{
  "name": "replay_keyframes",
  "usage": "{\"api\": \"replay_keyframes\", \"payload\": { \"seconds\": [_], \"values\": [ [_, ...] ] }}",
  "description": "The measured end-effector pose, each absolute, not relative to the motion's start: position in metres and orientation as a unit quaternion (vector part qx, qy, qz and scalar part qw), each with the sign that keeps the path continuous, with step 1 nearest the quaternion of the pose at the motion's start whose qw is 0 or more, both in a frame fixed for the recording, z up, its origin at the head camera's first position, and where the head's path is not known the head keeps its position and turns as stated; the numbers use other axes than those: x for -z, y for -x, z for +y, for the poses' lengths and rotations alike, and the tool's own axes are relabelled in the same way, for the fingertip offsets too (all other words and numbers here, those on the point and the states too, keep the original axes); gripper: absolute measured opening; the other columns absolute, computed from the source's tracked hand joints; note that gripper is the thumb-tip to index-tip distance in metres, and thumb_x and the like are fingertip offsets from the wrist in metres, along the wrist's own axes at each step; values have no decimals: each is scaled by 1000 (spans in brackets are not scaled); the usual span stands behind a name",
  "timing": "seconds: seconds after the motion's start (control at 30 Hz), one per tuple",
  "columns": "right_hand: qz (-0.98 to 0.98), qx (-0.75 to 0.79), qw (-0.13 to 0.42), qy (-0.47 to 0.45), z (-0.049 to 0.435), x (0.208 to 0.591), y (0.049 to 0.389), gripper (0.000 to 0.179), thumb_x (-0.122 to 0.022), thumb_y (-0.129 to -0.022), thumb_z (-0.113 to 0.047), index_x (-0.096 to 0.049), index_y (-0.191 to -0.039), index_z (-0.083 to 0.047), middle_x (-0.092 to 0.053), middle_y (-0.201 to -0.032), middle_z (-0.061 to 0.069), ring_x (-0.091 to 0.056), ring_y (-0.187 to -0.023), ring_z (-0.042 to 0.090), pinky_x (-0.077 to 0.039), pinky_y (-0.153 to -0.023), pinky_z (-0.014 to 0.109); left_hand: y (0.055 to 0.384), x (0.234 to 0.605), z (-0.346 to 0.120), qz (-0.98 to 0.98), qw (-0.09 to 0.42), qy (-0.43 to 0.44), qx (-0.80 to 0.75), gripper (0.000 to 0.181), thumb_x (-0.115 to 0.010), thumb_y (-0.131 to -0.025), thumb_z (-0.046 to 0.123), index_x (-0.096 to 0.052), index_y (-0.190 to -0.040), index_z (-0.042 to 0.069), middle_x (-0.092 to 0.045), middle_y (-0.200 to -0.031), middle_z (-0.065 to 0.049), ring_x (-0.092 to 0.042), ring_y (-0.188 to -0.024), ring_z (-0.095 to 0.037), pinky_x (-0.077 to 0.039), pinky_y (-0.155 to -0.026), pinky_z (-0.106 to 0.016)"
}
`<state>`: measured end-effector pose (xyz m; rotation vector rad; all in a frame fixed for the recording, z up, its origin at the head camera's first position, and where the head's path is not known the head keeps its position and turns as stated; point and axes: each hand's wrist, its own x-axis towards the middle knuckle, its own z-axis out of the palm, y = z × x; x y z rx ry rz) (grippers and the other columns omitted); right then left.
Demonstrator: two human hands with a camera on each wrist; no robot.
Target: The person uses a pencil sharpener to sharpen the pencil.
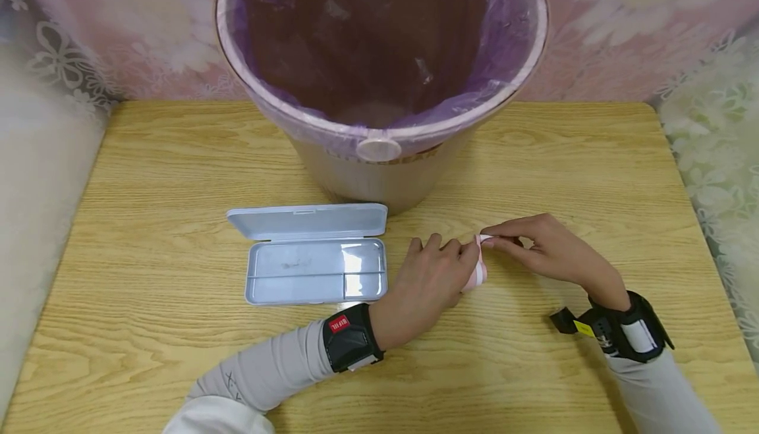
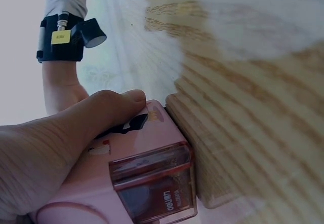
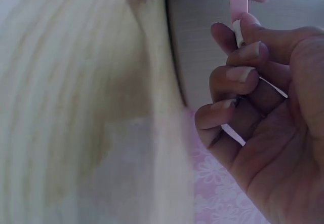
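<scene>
My left hand (image 1: 422, 286) grips a pink pencil sharpener (image 1: 477, 276) just above the table, its thumb lying along the patterned side in the left wrist view. A see-through drawer (image 2: 157, 193) with dark contents shows on the sharpener there. My right hand (image 1: 554, 249) pinches the white end of the sharpener's pink crank (image 3: 239, 3) between thumb and forefinger; its other fingers are curled. Most of the sharpener is hidden behind the left hand in the head view. Left of that hand lies an open pale blue pencil case (image 1: 296, 289), its lid raised at the back.
A large bin (image 1: 367, 180) lined with a purple plastic bag (image 1: 504, 58) stands at the back middle of the wooden table (image 1: 178, 177). Patterned cloth (image 1: 617, 45) hangs behind and at both sides.
</scene>
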<state>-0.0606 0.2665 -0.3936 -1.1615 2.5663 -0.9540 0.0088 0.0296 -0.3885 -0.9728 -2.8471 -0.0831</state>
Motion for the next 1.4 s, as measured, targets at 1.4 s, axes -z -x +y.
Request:
{"api": "replay_keyframes", "payload": {
  "seconds": [1.4],
  "values": [
    [827,334,110,438,268,353,0,32,-77,-84,2,-77,-112,-13,-57,-78,-21,-41,-66,-11,-36,-59,7,-9,386,27,-938,52,337,59,33,-80,-88,31,-55,-105,18,-61,-82,7,-56,-76,-13,-47,-67,-29]
  ]
}}
